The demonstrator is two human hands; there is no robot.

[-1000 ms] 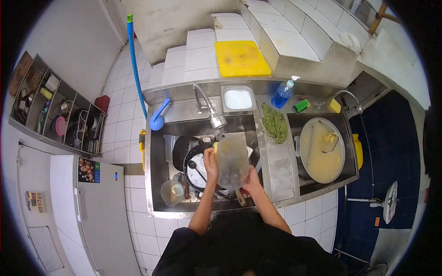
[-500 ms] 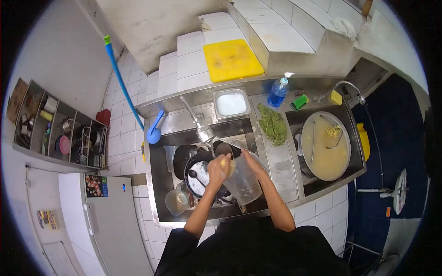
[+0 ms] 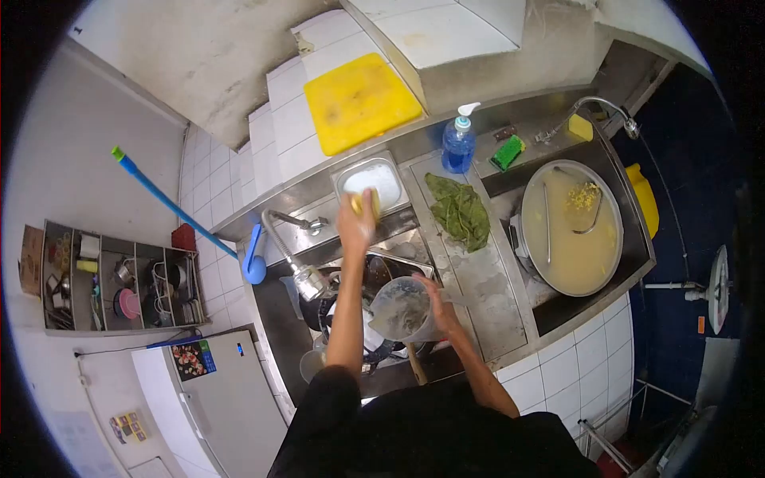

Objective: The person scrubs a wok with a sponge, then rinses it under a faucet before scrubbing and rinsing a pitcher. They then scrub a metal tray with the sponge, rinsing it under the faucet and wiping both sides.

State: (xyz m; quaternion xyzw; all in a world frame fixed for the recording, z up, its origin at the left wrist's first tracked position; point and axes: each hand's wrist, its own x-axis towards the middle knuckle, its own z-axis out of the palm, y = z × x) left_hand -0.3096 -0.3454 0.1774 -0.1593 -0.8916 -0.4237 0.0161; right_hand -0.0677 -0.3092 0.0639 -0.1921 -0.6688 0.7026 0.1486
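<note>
Sponge (image 3: pixel 355 202), yellow, is pinched in the grip of the left hand (image 3: pixel 356 229), just at the near rim of the steel tray (image 3: pixel 339 175) behind the sink (image 3: pixel 277 320). The right hand (image 3: pixel 438 299) has its grip wrapped around a cloudy plastic jug (image 3: pixel 397 312), which is tilted over the dishes in the sink.

The sink (image 3: pixel 280 323) holds stacked pans (image 3: pixel 381 272), and the faucet (image 3: pixel 307 279) reaches over it from its back rim. Above the sink, the right hand (image 3: pixel 437 303) grips a plastic jug (image 3: pixel 402 311). The left hand (image 3: pixel 356 223), gripping a sponge (image 3: pixel 356 203), is behind the sink, over a steel tray (image 3: pixel 368 182). Right of the sink, leaves (image 3: pixel 458 209) lie on the drainboard (image 3: pixel 486 287). Farther right, a wide pan (image 3: pixel 572 231) sits in a second basin (image 3: pixel 558 311). A cutting board (image 3: pixel 360 101) leans behind the sink, and a soap bottle (image 3: pixel 458 147) stands behind it to the right.
</note>
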